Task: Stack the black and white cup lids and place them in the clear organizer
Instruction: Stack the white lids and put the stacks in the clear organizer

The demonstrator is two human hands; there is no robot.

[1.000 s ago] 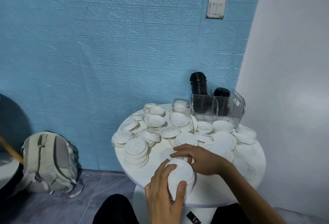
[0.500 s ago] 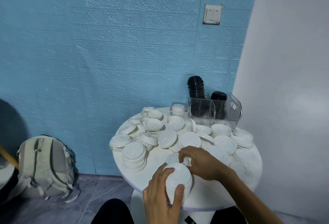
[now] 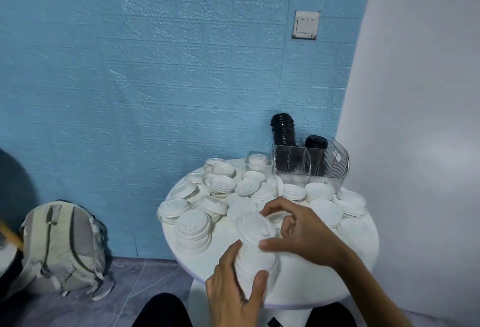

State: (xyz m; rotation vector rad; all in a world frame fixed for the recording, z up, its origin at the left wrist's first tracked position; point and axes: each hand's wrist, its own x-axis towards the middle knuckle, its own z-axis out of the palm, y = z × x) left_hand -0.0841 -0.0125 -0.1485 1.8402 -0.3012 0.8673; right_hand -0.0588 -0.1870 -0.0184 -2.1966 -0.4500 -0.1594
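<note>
head view: left hand (image 3: 233, 285) grips white lid stack (image 3: 255, 265) above round table (image 3: 311, 285); right hand (image 3: 298, 230) pinches tilted lid (image 3: 253, 225) onto it (stacking step). next: seat it squarely, likely before clear organizer (image 3: 311, 168).

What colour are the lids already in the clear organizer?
Black lids, two stacks in the organizer; head view.

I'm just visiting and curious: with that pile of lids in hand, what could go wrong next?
The white lid in the right hand sits tilted over the stack held by the left hand; it may seat crooked. The stack hangs near the table edge and could spill onto the floor.
</note>
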